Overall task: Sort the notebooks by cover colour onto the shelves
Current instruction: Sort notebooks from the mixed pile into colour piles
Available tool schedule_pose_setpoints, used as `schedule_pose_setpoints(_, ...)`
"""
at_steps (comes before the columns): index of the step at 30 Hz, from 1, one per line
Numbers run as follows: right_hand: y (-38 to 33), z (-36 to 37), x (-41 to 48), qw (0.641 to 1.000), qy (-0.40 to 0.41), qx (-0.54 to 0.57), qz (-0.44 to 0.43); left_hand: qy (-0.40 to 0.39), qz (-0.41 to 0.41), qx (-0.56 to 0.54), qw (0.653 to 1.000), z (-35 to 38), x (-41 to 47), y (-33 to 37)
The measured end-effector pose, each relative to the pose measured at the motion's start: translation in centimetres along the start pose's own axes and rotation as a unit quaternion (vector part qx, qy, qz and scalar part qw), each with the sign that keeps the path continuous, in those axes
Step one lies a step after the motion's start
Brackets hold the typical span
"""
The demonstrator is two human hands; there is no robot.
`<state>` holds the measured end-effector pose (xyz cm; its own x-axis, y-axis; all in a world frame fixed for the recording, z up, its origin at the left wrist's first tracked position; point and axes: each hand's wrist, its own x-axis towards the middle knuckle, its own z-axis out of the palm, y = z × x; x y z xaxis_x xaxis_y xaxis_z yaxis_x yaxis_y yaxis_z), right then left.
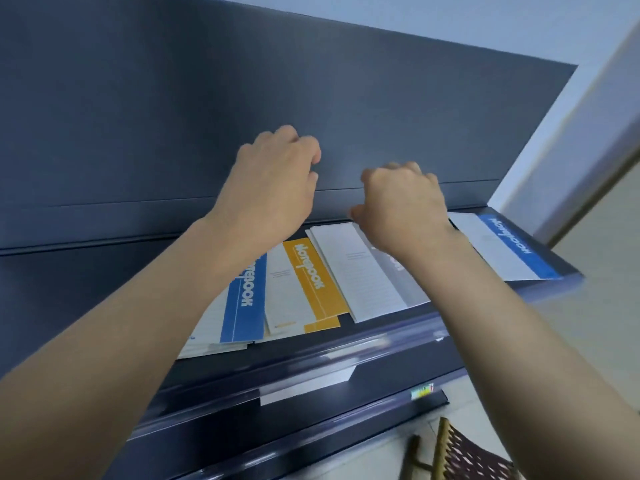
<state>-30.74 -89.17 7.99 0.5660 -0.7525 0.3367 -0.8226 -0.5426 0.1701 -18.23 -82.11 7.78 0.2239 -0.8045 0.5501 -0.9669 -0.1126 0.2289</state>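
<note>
Several notebooks lie flat on the dark shelf (104, 289). From the left: a blue-banded notebook (242, 299) on top of a small stack, a yellow-banded notebook (311, 278), a grey-banded notebook (360, 271), and further right another blue-banded notebook (519, 247). My left hand (277, 174) hovers above the left blue notebook in front of the back panel, fingers curled, holding nothing. My right hand (401, 206) is over the top of the grey notebook, fingers curled, its thumb at that notebook's top edge. My right wrist hides part of the grey band.
A glossy rail (381, 337) runs along the shelf's front edge. Lower shelves with a white label strip (311, 386) sit below. The dark back panel (173, 116) rises behind. A white wall (571, 150) lies to the right and a woven seat (467, 455) stands on the floor.
</note>
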Motion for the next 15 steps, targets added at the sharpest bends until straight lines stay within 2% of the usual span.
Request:
schedule_pose_setpoints(6,3.1,-2.7,-0.6,0.998,0.058,0.006,-0.002,0.035,0.012,0.057,0.998,-1.3,-0.3,3.4)
schedule_pose_setpoints(11,3.8,-5.2,-0.4,0.994,0.085,0.054,-0.049,0.073,-0.009,0.113,0.991,-3.9,-1.4,4.6)
schedule_pose_setpoints(15,2.1,-6.7,-1.1,0.979,0.107,0.13,-0.118,0.114,-0.062,0.196,0.972,-6.7,-3.9,4.2)
